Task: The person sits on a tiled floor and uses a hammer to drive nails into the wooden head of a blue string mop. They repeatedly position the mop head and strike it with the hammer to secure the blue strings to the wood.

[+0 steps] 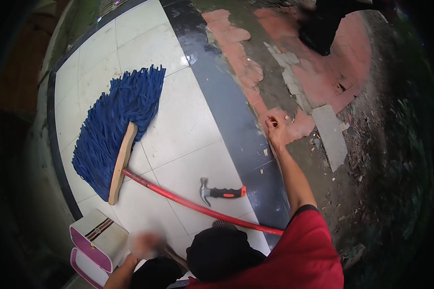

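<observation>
My right hand (274, 126) reaches out over the broken red paving beside the dark tile border. Its fingers are curled together, and what they hold, if anything, is too small to make out. My left hand (139, 254) is low at the left, close to an open white case (103, 234) with a pink lining and a striped band. A blur covers its fingers. A claw hammer (222, 192) with a black and orange grip lies on the white tiles in front of me. Beyond it lies a mop with blue strands (113, 127), a wooden head (123, 161) and a red handle (188, 204).
The red handle runs across the tiles toward my right side. Small crumbs lie on the dark tile border (241, 130). A grey slab (330, 135) rests on the dirt at the right, near rough red paving (335, 72). A dark-clothed person (323, 29) is at the far right.
</observation>
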Available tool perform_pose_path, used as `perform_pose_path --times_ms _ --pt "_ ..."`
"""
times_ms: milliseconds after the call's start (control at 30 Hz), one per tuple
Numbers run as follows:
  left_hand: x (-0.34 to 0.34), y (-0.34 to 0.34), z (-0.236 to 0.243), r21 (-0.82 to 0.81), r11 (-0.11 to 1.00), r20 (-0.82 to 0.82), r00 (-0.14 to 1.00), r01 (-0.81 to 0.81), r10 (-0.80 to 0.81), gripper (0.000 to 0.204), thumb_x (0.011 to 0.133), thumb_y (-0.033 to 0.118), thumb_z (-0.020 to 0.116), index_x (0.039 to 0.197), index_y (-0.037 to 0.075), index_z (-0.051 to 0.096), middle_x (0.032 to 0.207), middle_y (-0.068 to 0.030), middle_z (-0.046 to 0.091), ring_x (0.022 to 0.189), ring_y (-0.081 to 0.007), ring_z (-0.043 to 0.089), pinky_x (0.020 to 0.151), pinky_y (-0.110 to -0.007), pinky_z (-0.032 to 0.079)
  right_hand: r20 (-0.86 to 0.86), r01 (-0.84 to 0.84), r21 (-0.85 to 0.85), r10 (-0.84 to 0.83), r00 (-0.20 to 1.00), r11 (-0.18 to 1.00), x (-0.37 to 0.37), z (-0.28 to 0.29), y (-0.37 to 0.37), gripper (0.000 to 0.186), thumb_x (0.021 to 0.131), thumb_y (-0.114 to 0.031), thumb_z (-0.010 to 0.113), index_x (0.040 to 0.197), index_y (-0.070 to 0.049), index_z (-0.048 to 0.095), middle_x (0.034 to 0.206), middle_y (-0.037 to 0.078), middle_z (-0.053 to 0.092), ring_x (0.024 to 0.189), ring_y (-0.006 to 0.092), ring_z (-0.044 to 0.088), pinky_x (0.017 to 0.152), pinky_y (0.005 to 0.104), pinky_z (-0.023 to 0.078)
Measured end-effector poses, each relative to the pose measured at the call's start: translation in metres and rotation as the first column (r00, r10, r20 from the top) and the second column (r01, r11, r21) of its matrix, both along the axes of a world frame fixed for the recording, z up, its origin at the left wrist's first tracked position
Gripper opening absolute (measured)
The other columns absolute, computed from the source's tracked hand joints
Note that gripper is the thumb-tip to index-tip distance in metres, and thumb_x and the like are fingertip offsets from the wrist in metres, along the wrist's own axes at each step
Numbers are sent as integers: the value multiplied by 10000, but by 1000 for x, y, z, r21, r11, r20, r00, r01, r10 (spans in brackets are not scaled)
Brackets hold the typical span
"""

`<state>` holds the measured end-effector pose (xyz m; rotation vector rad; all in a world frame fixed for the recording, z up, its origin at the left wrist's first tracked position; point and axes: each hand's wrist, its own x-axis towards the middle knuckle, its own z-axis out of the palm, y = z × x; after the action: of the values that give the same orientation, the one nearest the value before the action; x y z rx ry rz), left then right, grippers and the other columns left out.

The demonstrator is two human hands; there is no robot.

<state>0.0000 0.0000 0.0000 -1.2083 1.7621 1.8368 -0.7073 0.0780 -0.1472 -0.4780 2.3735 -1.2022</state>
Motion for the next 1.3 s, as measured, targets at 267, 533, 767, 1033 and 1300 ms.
perform_pose_path --times_ms 267,533,767,1033,1300 --pt "73 12 -114 354 855 -241 847 -378 474 325 1063 315 420 1182 90 621 967 -28 636 792 -134 592 721 -296 512 -392 -375 377 513 764 847 -60 -15 -69 283 870 -72 632 1148 -96 677 1295 113 592 1074 365 621 909 414 521" --pt "33 13 -89 176 934 -89 940 -311 330 123 925 169 673 1016 92 647 886 -20 623 793 -140 586 712 -298 504 -319 -362 489 549 772 794 -64 -36 -102 252 883 -125 574 1134 -135 599 1305 88 524 1146 344 540 911 447 502" --pt "-36 21 -71 31 919 -78 916 -392 393 81 940 137 633 1005 88 625 896 -19 598 820 -142 573 717 -304 483 -302 -437 551 659 689 710 -80 -46 -89 224 979 -197 450 1096 -37 555 1063 175 623 948 426 594 834 450 503" --pt "-11 31 -102 -120 968 -121 971 -218 204 213 952 164 617 1143 74 651 1031 -51 658 954 -161 629 834 -327 523 -443 -201 558 494 748 805 -81 -63 -77 147 992 -150 495 1049 -26 550 917 142 652 806 362 631 740 396 517" --pt "-102 6 -37 -337 928 -130 984 -157 119 215 984 135 547 1136 23 649 1037 -112 670 964 -209 645 838 -357 523 -64 120 -346 -151 986 931 -2 52 -73 100 1023 -116 528 1088 -46 556 838 9 602 767 99 601 645 247 471"
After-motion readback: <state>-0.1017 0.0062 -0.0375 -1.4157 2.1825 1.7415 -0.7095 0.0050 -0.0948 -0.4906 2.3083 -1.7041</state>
